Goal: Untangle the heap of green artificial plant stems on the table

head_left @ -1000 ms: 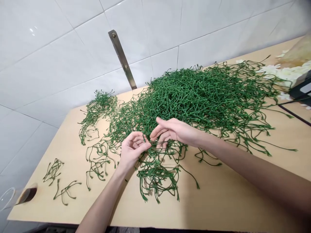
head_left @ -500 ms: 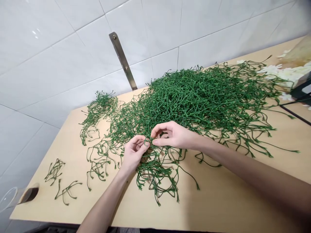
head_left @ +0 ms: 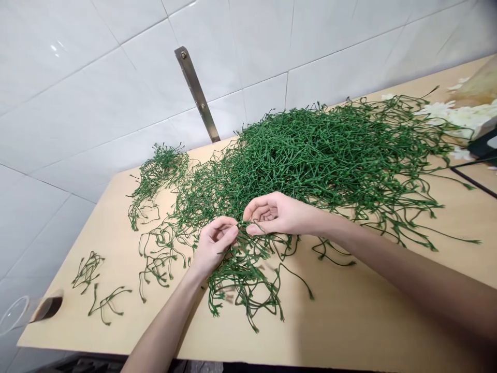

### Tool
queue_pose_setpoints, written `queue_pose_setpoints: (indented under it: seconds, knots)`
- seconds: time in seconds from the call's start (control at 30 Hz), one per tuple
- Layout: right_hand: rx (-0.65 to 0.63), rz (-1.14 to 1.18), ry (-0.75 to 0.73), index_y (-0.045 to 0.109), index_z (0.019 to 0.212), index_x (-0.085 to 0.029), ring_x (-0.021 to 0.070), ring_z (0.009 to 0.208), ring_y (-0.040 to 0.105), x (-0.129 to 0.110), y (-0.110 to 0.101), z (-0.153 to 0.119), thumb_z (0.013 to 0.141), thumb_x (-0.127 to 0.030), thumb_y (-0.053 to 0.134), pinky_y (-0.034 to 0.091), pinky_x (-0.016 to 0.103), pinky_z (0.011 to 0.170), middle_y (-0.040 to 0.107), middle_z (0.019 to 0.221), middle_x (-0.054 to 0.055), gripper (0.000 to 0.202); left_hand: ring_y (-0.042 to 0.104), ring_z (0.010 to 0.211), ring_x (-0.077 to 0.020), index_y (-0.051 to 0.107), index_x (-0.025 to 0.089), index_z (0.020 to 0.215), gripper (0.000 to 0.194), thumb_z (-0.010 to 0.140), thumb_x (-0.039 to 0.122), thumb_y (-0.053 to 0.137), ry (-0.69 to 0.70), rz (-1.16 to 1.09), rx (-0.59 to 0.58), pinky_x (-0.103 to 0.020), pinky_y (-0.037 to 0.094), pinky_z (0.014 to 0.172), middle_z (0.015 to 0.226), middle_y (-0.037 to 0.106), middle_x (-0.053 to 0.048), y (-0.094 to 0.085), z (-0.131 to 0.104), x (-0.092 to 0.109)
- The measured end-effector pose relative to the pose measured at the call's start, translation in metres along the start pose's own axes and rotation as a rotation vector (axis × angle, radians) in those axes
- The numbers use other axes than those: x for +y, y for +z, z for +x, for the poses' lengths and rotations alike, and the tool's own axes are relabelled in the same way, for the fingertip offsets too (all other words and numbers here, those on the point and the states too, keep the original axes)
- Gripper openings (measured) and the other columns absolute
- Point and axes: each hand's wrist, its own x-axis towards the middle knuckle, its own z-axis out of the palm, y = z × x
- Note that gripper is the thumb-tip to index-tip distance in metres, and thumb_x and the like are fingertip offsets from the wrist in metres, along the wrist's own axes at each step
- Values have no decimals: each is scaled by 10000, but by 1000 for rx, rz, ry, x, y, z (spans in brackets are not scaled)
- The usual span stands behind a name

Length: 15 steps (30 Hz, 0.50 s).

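Observation:
In the middle of the head view my left hand (head_left: 216,243) pinches a thin green plastic stem between thumb and forefinger. My right hand (head_left: 275,213) faces it from the right, thumb and fingers closing at the same stem's end; the exact contact is small and partly hidden. Below both hands hangs or lies a loose bunch of green stems (head_left: 248,287) with small forked tips. Just behind the hands rises a large tangled heap of green stems (head_left: 318,150).
A smaller clump of stems (head_left: 161,166) lies at the back left, with a few loose stems (head_left: 88,269) nearer the front. A clear cup with dark liquid (head_left: 48,307) stands at the left edge. White artificial flowers (head_left: 466,116) lie far right. A metal bracket (head_left: 197,93) is on the tiled wall.
Both hands stay close together, with the right fingers shifted very slightly right. The bunch of stems below them has swung a little to the left.

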Motion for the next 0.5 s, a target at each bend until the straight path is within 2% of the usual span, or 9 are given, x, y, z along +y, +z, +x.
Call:
queue_pose_setpoints:
  seconds: [0.1,0.17,0.3,0.4,0.5]
  knots:
    - [-28,-23,56,646,831,-118,29,449,278,-4,2,-2,643,-475,822,194,210,442,440,496,-87,440,487,508,-52,677,158,847,349,707,447,813,5,14,-25,-160,385,496,620,602,29,0,-1,1]
    - [-16,-25,81,641,794,-121,30,409,260,-6,3,-3,665,-538,789,163,214,422,408,443,-93,461,457,489,-49,673,157,841,334,725,443,802,-1,26,-63,-162,356,487,578,571,38,0,-2,0]
    - [-55,-9,136,642,885,-134,52,369,334,-8,1,-6,745,-566,724,213,211,413,467,408,-75,462,448,478,-53,668,152,828,356,707,456,809,-40,-1,-82,-169,326,477,572,571,33,0,-2,-1]
    - [-91,35,106,644,1002,-137,52,372,330,-7,-5,-8,855,-523,631,233,212,441,472,397,-78,413,463,467,-65,656,157,808,410,636,478,845,-48,-52,-16,-174,322,462,534,558,40,2,-1,1]
    - [-61,49,70,659,970,-132,68,429,424,-4,-10,-6,876,-517,603,321,229,502,524,457,-51,401,474,458,-70,654,157,797,449,587,492,867,-22,-64,35,-178,351,468,494,539,53,3,2,5]
